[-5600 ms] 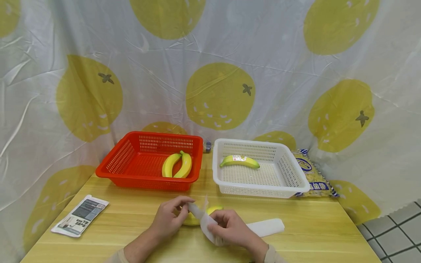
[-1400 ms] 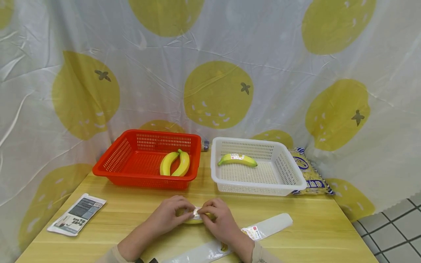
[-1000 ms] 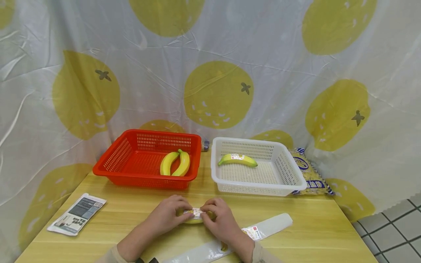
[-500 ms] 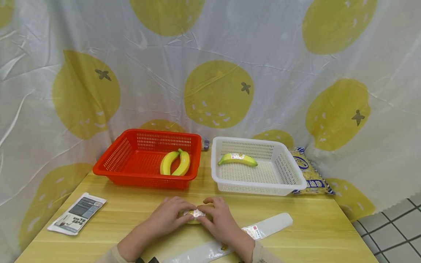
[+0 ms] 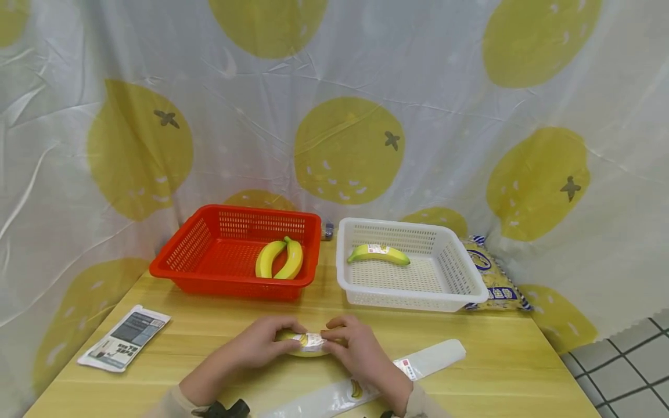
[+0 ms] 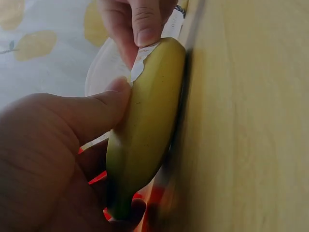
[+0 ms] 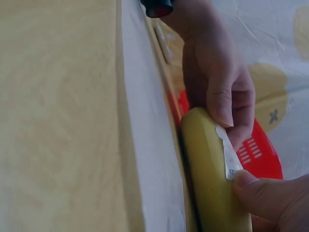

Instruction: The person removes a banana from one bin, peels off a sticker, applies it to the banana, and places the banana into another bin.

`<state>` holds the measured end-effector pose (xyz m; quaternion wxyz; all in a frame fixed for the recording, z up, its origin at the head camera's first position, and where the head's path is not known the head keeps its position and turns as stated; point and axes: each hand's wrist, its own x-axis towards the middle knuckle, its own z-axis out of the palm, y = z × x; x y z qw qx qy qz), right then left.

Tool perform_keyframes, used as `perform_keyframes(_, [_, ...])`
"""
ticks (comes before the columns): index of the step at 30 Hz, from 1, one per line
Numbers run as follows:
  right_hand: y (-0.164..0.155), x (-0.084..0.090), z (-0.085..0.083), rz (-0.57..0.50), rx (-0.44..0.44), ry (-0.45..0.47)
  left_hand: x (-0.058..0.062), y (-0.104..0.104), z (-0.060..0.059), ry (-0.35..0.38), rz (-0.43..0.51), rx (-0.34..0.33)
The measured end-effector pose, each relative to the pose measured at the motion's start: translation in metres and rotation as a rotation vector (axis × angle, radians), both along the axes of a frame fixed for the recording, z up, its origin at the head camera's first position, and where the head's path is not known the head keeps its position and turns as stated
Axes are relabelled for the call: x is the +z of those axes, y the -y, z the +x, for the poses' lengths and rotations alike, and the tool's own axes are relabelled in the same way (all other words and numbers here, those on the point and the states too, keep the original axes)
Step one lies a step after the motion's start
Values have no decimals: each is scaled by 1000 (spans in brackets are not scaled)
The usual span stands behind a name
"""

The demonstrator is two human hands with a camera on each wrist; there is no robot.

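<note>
Between both hands, close over the table, lies a yellow banana [image 5: 305,353] with a white printed label sticker [image 5: 315,341] on its upper side. My left hand [image 5: 265,342] holds the stem end, thumb along the near side and fingers behind. My right hand [image 5: 358,347] grips the other end; its thumb [image 7: 248,181] presses on one end of the sticker. In the left wrist view, the sticker's edge [image 6: 137,71] looks wavy against the peel. Under the right forearm stretches a white strip of label backing [image 5: 436,357] that bears further banana stickers.
A red basket [image 5: 235,285] at the back left contains two bananas. Beside it, a white basket [image 5: 413,299] has one labelled banana [image 5: 378,253] inside. A yellow-and-blue bag [image 5: 493,284] leans at the right. On the left lies a flat printed packet [image 5: 124,338].
Earlier, both hands held the backing strip; it now lies on the table and a sticker is on the banana. Lately my left fingers have slid left, uncovering more of the sticker.
</note>
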<state>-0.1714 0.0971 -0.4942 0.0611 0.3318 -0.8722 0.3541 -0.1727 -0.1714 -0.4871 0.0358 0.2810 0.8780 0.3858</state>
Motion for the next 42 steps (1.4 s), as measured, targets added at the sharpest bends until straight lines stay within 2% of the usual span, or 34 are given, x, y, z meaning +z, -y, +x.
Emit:
perform_keyframes(2, [-3, 1, -1, -1, 4, -14, 0, 2, -2, 27, 15, -7])
perform_keyframes(5, [-6, -1, -3, 20, 19, -89, 0, 1, -4, 41, 39, 1])
perform_keyframes(11, [-10, -6, -4, 135, 37, -248, -6, -6, -7, 42, 69, 44])
perform_keyframes(16, [-20, -5, -2, 224, 45, -350, -13, -11, -9, -18, 71, 24])
perform_keyframes(18, [-27, -3, -1, 247, 31, -350, -14, -13, -9, -46, 90, 35])
perform_keyframes(20, [-37, -3, -1, 255, 10, -334, -13, -18, -9, -71, 114, 79])
perform_keyframes(24, [-60, -3, -3, 204, -21, -282, -5, -36, -14, -70, 242, 134])
perform_keyframes(28, [-81, -6, -8, 85, -58, -201, 9, -63, -27, 18, 358, 117])
perform_keyframes(32, [-96, -10, -12, 40, -77, -186, 17, -88, -41, 144, 467, 144])
perform_keyframes(35, [-101, -12, -14, 51, -49, -236, 14, -103, -50, 196, 568, 180])
perform_keyframes(37, [-103, -12, -14, 61, -25, -257, 10, -111, -55, 205, 641, 219])
perform_keyframes(40, [-103, -11, -14, 71, 3, -239, 4, -117, -59, 207, 740, 294])
perform_keyframes(42, [-104, -9, -13, 79, 24, -228, 1, -117, -62, 198, 786, 317])
